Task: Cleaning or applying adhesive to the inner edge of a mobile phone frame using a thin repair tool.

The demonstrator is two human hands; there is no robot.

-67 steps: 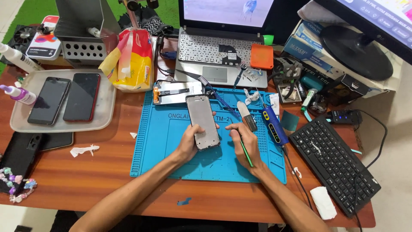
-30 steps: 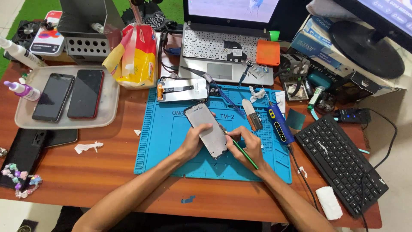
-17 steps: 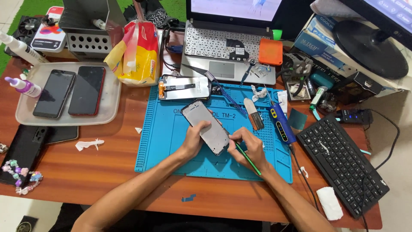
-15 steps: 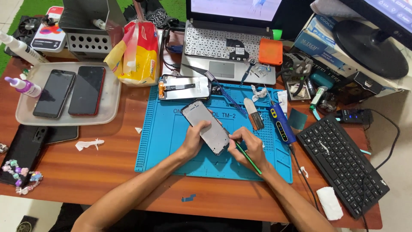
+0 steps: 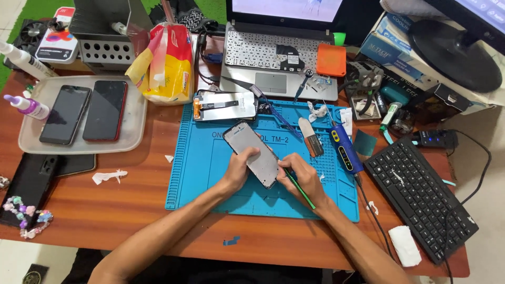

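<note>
Left hand [image 5: 239, 171] closed around grey phone panel [image 5: 251, 153], holding it tilted over blue work mat [image 5: 205, 173] at centre of tabletop [image 5: 131, 210]. Right hand [image 5: 305, 179] gripping green tool [image 5: 299, 188], tip against the panel's lower right edge. Second phone frame [image 5: 225, 105] flat at the mat's top edge. Blue-handled driver [image 5: 344, 150] beside right hand. Tray [image 5: 31, 142] with two phones [image 5: 84, 111] well apart, far left.

Bright, even overhead light, soft shadows, sharp focus, slight wide-angle bending at edges.
</note>
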